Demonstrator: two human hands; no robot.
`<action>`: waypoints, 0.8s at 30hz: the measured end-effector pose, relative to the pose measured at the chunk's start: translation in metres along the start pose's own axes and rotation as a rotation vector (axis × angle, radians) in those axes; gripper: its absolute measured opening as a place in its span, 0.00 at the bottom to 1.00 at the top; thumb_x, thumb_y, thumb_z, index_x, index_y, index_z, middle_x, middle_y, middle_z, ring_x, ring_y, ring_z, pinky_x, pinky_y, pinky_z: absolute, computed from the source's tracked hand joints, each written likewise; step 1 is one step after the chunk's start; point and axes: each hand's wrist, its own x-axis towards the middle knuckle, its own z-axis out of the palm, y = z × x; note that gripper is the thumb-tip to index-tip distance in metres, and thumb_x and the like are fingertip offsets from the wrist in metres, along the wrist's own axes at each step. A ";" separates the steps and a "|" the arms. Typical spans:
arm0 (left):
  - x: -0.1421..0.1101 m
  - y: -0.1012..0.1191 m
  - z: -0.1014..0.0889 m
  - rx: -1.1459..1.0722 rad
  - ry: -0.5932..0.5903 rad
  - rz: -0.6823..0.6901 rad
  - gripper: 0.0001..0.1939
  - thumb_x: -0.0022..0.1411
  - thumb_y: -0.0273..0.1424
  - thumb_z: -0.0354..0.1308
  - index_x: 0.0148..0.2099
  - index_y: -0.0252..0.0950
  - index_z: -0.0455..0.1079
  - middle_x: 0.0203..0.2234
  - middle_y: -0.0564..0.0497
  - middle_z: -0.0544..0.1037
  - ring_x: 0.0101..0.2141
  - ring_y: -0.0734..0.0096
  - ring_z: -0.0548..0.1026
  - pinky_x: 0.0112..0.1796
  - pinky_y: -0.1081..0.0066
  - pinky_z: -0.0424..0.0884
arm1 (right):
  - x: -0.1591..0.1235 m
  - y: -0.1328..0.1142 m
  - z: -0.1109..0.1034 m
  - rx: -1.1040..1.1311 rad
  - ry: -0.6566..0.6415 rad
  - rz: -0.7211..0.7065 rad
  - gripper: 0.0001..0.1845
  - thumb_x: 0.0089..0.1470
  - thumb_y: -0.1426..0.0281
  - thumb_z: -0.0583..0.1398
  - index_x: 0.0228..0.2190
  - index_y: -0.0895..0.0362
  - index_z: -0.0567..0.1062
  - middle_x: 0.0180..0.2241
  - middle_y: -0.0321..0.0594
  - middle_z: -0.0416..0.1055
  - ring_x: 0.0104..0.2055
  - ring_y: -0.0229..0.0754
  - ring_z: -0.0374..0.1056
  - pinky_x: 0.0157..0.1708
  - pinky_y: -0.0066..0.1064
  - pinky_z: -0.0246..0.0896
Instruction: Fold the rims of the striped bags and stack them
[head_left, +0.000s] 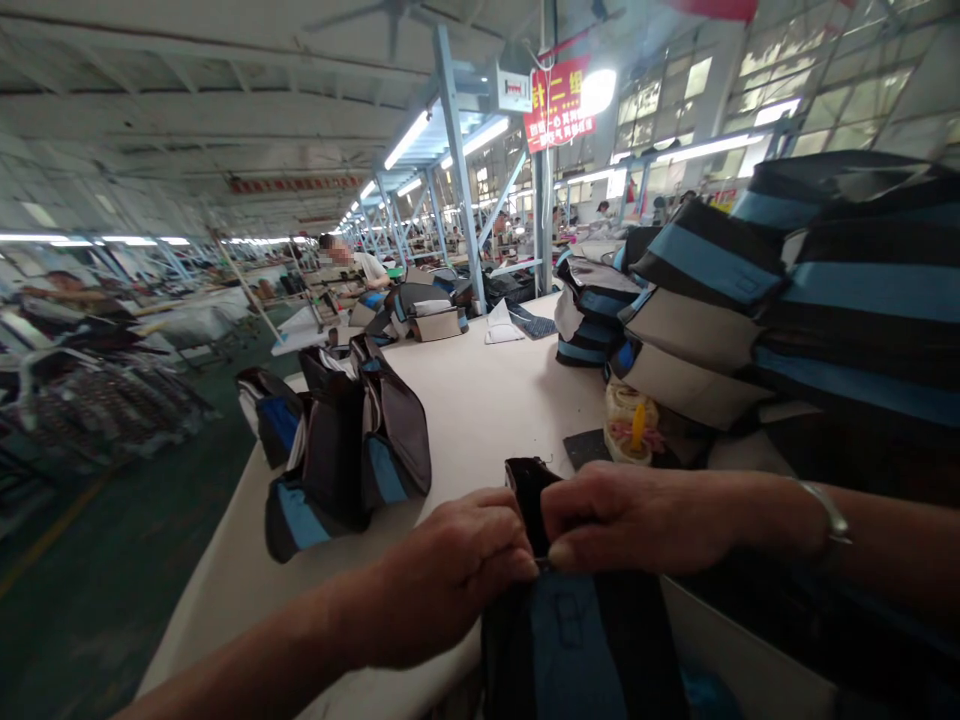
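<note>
The left hand (472, 570) and right hand (637, 515) appeared to require equal, light tension to align the edge of the bag (574, 640) without puckering. The bag sat directly below them. Both hands were nearly closed, fingers curled, pinching its edge. The left forearm slanted upward; the right lay almost level.

Bare desk (480, 390) runs from the near left edge up between the upright bags (337, 455) and the tall bag stack (750, 300), open for a hand to pass. Rightward, that stack, the jar (630, 425) and the dark mat (586, 450) block or clutter the way.
</note>
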 end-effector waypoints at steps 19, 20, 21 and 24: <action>-0.016 -0.007 -0.003 -0.058 -0.001 0.001 0.11 0.73 0.30 0.45 0.36 0.36 0.61 0.38 0.51 0.68 0.37 0.75 0.66 0.42 0.77 0.64 | -0.012 0.053 -0.010 -0.399 0.092 -0.227 0.20 0.59 0.54 0.61 0.38 0.58 0.77 0.36 0.42 0.73 0.40 0.42 0.68 0.47 0.35 0.58; -0.017 -0.012 -0.007 -0.040 -0.011 -0.015 0.12 0.73 0.31 0.44 0.36 0.36 0.61 0.38 0.51 0.68 0.36 0.75 0.66 0.42 0.77 0.64 | -0.014 0.065 -0.009 -0.496 0.117 -0.221 0.19 0.57 0.54 0.63 0.37 0.58 0.77 0.36 0.43 0.73 0.41 0.44 0.68 0.50 0.37 0.57; -0.019 -0.019 -0.014 -0.024 -0.019 -0.026 0.12 0.74 0.31 0.43 0.36 0.36 0.60 0.39 0.51 0.68 0.37 0.75 0.67 0.43 0.77 0.64 | -0.016 0.075 -0.007 -0.587 0.138 -0.205 0.16 0.55 0.56 0.64 0.35 0.58 0.77 0.35 0.43 0.74 0.41 0.45 0.68 0.50 0.39 0.56; -0.020 -0.037 -0.043 0.059 -0.094 -0.079 0.13 0.74 0.32 0.42 0.36 0.36 0.62 0.41 0.51 0.69 0.38 0.75 0.68 0.44 0.76 0.64 | -0.011 0.082 0.009 -0.817 0.180 -0.142 0.06 0.53 0.66 0.63 0.31 0.57 0.74 0.30 0.41 0.74 0.35 0.44 0.68 0.46 0.39 0.56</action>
